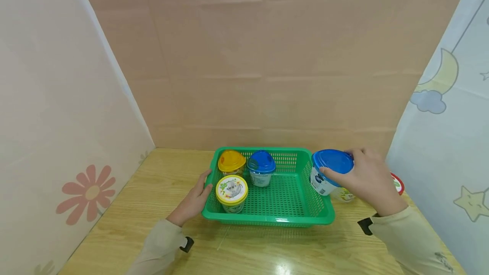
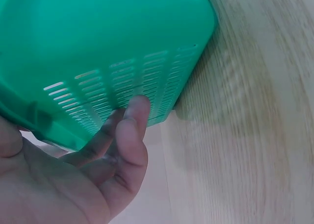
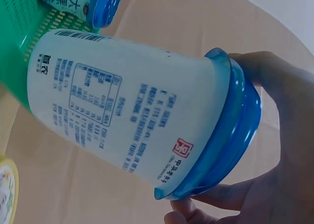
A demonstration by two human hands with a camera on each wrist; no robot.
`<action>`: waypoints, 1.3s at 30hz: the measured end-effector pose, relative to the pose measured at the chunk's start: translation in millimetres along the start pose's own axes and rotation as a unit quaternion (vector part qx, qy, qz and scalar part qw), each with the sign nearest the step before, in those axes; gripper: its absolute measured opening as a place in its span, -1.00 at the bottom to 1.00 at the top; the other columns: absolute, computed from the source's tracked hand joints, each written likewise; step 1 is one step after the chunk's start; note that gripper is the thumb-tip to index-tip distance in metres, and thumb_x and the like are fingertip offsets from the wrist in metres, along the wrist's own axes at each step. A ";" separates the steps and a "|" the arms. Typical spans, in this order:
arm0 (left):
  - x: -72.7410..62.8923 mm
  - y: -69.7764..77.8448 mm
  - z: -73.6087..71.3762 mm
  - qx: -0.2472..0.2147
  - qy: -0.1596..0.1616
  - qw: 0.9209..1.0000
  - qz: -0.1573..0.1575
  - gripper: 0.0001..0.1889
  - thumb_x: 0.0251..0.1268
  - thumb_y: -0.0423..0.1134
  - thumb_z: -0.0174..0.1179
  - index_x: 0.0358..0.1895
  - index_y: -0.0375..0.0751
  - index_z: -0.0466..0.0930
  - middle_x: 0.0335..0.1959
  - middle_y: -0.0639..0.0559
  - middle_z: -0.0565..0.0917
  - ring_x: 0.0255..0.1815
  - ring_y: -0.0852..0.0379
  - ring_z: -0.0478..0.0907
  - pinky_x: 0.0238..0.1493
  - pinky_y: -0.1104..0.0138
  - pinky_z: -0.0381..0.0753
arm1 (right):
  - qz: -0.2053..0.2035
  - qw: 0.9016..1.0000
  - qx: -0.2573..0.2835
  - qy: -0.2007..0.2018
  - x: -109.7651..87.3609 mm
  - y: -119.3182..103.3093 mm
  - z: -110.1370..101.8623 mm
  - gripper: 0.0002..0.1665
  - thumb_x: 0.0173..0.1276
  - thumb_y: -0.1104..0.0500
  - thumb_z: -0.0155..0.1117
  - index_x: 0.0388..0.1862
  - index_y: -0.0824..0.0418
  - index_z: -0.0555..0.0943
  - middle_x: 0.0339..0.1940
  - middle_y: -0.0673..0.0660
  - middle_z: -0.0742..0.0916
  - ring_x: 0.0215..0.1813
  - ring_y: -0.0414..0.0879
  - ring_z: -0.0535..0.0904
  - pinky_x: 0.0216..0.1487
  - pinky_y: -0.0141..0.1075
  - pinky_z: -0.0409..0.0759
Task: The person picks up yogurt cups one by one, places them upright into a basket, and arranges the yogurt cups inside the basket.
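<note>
My right hand [image 1: 372, 179] grips a white yogurt cup [image 3: 122, 106] by its blue lid [image 3: 235, 131], fingers and thumb on opposite sides. This cup is tilted above the right rim of the green plastic basket [image 1: 267, 220]. At the basket's left end, my left hand [image 1: 195, 200] holds the rim; in the left wrist view its curled fingers [image 2: 132, 136] lie by the slotted outer wall. Inside the basket, toward the left, stand an orange-lidded cup [image 1: 231, 161], another blue-lidded cup [image 1: 261, 169] and a yellow-lidded cup [image 1: 231, 193].
Right of the basket, a cup with a yellow rim [image 1: 345, 195] and a red-rimmed cup [image 1: 397, 183] are partly hidden by my right hand. The wooden table [image 1: 160, 181] meets a brown backdrop [image 1: 259, 75], with printed cloth walls [image 1: 88, 147] at both sides.
</note>
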State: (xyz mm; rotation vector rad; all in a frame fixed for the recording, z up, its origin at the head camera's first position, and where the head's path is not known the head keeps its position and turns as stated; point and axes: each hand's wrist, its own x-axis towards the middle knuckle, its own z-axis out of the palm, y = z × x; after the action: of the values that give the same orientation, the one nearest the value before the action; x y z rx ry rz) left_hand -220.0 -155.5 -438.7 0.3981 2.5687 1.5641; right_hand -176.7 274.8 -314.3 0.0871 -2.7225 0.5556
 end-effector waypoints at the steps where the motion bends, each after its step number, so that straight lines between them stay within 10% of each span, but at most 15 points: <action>1: 0.2 -0.4 0.4 0.002 0.000 1.000 -0.001 -0.44 0.69 -0.18 -0.22 0.62 -0.10 -0.11 0.25 -0.30 0.50 0.07 -0.07 0.61 0.13 -0.06 0.54 | -0.001 1.000 -0.001 -0.006 1.7 -2.5 2.1 0.10 0.10 -0.47 0.38 0.21 0.44 0.48 0.09 0.46 0.55 0.08 0.39 0.42 -0.14 0.30 0.55; 39: 3.0 -3.9 -4.1 0.011 -0.011 1.000 -0.001 -0.44 0.69 -0.19 -0.22 0.60 -0.11 -0.12 0.22 -0.31 0.53 -0.03 -0.02 0.66 0.07 -0.03 0.58 | -0.102 0.980 -0.065 -0.157 29.3 -81.2 98.9 0.01 -0.05 -0.48 0.44 0.13 0.27 0.63 -0.02 0.18 0.66 -0.02 0.11 0.53 -0.03 0.11 0.55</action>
State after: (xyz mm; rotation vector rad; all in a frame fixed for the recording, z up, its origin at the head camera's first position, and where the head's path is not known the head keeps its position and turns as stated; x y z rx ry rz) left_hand -224.4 -159.9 -440.1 0.4113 2.5701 1.5239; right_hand -226.6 161.9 -358.7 0.4524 -2.9966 0.3268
